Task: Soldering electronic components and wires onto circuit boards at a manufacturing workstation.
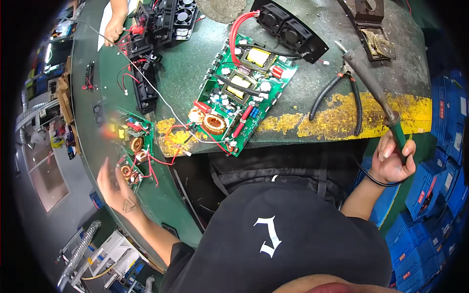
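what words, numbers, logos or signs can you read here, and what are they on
Black shirt: one big, angular white emblem, no full word.
Left hand: dark triangle-shaped mark near the wrist, no words.
Blue boxes: white and red labels, too small to read.
Large green circuit board: any print is too small to read.

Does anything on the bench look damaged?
Yes: the yellow stripe along the near edge of the bench looks worn, its paint patchy and chipped, with darker surface showing through.
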The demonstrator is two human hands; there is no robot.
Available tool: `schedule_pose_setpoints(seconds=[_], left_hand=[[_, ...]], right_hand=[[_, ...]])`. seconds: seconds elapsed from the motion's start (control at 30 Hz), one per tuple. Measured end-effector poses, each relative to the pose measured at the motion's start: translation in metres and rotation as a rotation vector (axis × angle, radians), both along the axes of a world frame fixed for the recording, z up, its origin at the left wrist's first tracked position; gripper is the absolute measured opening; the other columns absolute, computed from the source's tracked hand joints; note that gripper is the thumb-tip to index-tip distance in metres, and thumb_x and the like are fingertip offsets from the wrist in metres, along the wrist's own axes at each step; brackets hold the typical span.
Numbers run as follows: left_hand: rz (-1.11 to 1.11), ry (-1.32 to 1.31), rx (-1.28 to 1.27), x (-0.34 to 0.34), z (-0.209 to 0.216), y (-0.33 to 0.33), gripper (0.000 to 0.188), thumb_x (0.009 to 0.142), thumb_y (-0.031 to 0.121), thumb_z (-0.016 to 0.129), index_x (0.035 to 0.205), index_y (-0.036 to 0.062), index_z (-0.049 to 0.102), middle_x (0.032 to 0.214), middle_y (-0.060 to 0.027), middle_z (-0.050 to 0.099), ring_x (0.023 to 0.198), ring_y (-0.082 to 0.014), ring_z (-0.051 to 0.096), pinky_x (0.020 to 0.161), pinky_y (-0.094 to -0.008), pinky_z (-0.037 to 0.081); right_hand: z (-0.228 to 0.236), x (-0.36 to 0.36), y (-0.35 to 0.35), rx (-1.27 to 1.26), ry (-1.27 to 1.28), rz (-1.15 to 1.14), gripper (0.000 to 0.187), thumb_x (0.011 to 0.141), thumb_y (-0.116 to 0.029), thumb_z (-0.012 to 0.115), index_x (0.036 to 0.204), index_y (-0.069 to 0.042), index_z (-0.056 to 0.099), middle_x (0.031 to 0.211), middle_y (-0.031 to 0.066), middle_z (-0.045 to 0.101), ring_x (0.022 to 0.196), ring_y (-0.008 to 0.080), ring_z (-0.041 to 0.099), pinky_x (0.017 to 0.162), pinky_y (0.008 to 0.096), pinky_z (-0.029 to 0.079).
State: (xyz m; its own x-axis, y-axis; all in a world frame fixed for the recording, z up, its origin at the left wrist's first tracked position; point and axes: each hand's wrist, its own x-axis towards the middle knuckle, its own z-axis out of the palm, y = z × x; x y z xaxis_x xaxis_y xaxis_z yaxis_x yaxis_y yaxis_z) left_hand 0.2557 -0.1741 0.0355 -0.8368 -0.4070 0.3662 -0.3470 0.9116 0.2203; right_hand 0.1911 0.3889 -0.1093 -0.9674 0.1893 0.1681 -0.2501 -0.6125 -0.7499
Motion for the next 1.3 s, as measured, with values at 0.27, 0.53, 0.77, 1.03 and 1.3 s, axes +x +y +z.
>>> schedule_pose_setpoints(seconds=[0.27, 0.53, 0.77, 1.03, 1.3], left_hand=[[-0.799, -0.104, 0.006, -0.123, 0.022, 0.124, 0.037, 0.082, -0.007, 0.071, 0.118, 0.0007, 0.073, 0.119, -0.0141, 0.073, 0.111, -0.0293, 0.068, 0.1, -0.04, 0.051], [-1.03, -0.015, 0.226, -0.161, -0.018, 0.179, 0.032, 0.076, -0.006, 0.076, 0.108, -0.0004, 0.076, 0.106, -0.0133, 0.073, 0.101, -0.0291, 0.07, 0.09, -0.0374, 0.055], [-0.986, 0.034, 0.366, -0.159, -0.032, 0.187, 0.028, 0.074, -0.007, 0.077, 0.101, 0.0, 0.078, 0.098, -0.0119, 0.072, 0.093, -0.0267, 0.069, 0.083, -0.0346, 0.055], [-0.968, 0.073, 0.362, -0.156, -0.037, 0.186, 0.03, 0.073, -0.005, 0.079, 0.102, 0.0018, 0.079, 0.096, -0.0103, 0.071, 0.091, -0.0248, 0.069, 0.08, -0.0332, 0.055], [-0.979, 0.067, 0.377, -0.154, -0.041, 0.185, 0.029, 0.076, -0.009, 0.077, 0.104, -0.0009, 0.079, 0.097, -0.0123, 0.07, 0.088, -0.0228, 0.068, 0.075, -0.0305, 0.055]], right_hand=[[0.019, 0.025, -0.017, 0.32, 0.058, 0.003, 0.033, 0.098, -0.039, 0.051, 0.091, -0.008, 0.058, 0.083, 0.0265, 0.066, 0.058, 0.0236, 0.059, 0.056, 0.032, 0.044], [0.022, 0.016, -0.04, 0.412, 0.058, 0.013, 0.03, 0.099, -0.036, 0.05, 0.092, -0.007, 0.057, 0.082, 0.0257, 0.064, 0.059, 0.0237, 0.058, 0.053, 0.0311, 0.043], [0.022, 0.013, -0.042, 0.419, 0.073, 0.035, 0.031, 0.099, -0.036, 0.049, 0.093, -0.006, 0.057, 0.08, 0.0252, 0.064, 0.059, 0.0238, 0.057, 0.053, 0.0307, 0.044], [0.021, 0.02, -0.043, 0.43, 0.036, -0.028, 0.031, 0.098, -0.035, 0.048, 0.094, -0.006, 0.058, 0.081, 0.0242, 0.065, 0.06, 0.023, 0.057, 0.054, 0.0319, 0.044], [0.025, 0.023, -0.046, 0.487, 0.039, -0.059, 0.031, 0.098, -0.034, 0.049, 0.093, -0.005, 0.058, 0.079, 0.0243, 0.064, 0.059, 0.0231, 0.057, 0.054, 0.032, 0.044]])
